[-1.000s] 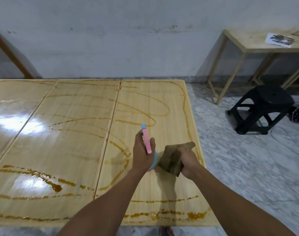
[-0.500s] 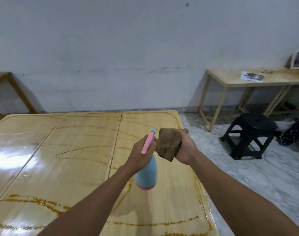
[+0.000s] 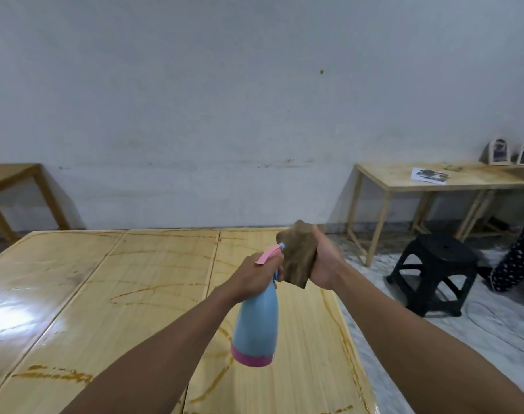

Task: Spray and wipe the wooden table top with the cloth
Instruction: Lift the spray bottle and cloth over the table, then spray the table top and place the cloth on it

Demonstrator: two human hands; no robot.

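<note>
**Streaked table, bottle and cloth raised**

The glossy pale wooden table top [image 3: 135, 294] carries brown streaks. Above its 3 o'clock side, the left hand [image 3: 254, 276] grips a light-blue, pink-based spray bottle [image 3: 256, 324] — nozzle aimed toward 1 o'clock at the crumpled brown cloth [image 3: 299, 258], clutched in the right hand [image 3: 326, 264].

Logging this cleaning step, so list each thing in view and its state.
spray bottle: held off the table in the left hand.
cloth: bunched in the right hand, at the nozzle.
wooden table top: streaked with brown lines, glossy.
black stool: upright on the floor.
</note>
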